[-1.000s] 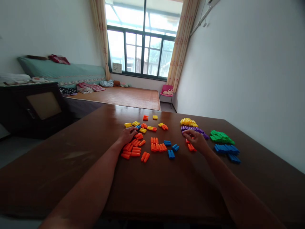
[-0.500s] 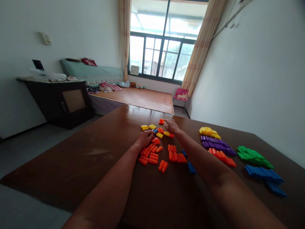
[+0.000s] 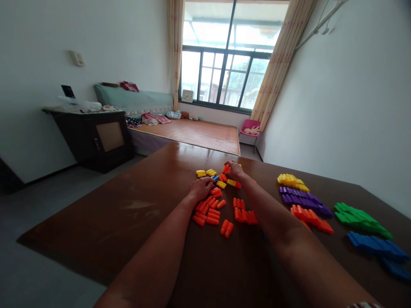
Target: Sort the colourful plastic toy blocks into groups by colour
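Observation:
Small plastic pieces lie on the brown table (image 3: pixel 138 205). My left hand (image 3: pixel 202 188) rests beside a blue piece (image 3: pixel 215 178), just above the orange cluster (image 3: pixel 207 207); its fingers are bent, and what they hold, if anything, is hidden. At the far side of the pieces, my right hand (image 3: pixel 235 169) has its fingers closed on an orange piece (image 3: pixel 226 169). Yellow pieces (image 3: pixel 201 173) sit behind my left hand. A yellow-and-orange piece (image 3: pixel 233 183) lies just below my right hand. Nearer to me is an orange pair (image 3: pixel 226 228).
On the right stand rows of yellow (image 3: pixel 293 182), purple (image 3: pixel 305 200), orange (image 3: pixel 311 218), green (image 3: pixel 362 219) and blue (image 3: pixel 377 247) pieces. Beyond the table are a bed (image 3: pixel 199 133), a dark cabinet (image 3: pixel 93 139) and a pink chair (image 3: pixel 250 128).
My right hand has come down onto the far orange piece and closed on it. My left hand stays near the blue piece. The whole view has shifted, with the scene moving rightward.

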A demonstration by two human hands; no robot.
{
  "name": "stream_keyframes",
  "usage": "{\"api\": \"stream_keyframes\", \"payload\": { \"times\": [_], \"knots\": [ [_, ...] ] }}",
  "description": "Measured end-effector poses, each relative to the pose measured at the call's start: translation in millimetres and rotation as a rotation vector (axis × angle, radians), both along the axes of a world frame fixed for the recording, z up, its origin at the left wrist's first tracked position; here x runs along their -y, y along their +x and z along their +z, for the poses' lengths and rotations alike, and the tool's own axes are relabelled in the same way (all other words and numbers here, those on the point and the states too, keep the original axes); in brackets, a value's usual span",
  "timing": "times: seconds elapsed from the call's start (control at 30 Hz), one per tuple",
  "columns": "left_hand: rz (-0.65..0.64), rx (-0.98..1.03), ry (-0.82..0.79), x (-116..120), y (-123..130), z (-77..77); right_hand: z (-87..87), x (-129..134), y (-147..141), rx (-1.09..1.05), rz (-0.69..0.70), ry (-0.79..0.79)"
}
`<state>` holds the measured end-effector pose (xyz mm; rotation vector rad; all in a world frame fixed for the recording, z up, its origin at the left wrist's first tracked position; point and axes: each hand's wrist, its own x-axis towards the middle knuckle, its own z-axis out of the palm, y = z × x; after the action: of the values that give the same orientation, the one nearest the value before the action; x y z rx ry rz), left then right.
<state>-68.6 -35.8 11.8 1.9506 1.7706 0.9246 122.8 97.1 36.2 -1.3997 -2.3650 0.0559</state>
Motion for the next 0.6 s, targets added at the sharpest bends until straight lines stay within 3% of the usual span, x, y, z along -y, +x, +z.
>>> {"api": "stream_keyframes", "payload": {
  "times": [0.1,0.27,0.43,0.6],
  "knots": [
    [0.012,0.010,0.005,-1.1,0.0,-1.6,5.3,4.5,17.4,-0.007,-0.085,-0.019],
    [-0.012,0.004,-0.008,-2.1,1.0,0.4,25.2,39.2,62.2,-0.081,0.002,0.067],
    [-0.035,0.003,-0.013,-2.1,1.3,4.3,37.8,120.5,119.0,-0.101,0.009,0.097],
    [-0.045,-0.008,0.001,-7.5,-1.9,0.2,19.9,202.4,177.0,-0.095,-0.074,0.067]
  ]
}}
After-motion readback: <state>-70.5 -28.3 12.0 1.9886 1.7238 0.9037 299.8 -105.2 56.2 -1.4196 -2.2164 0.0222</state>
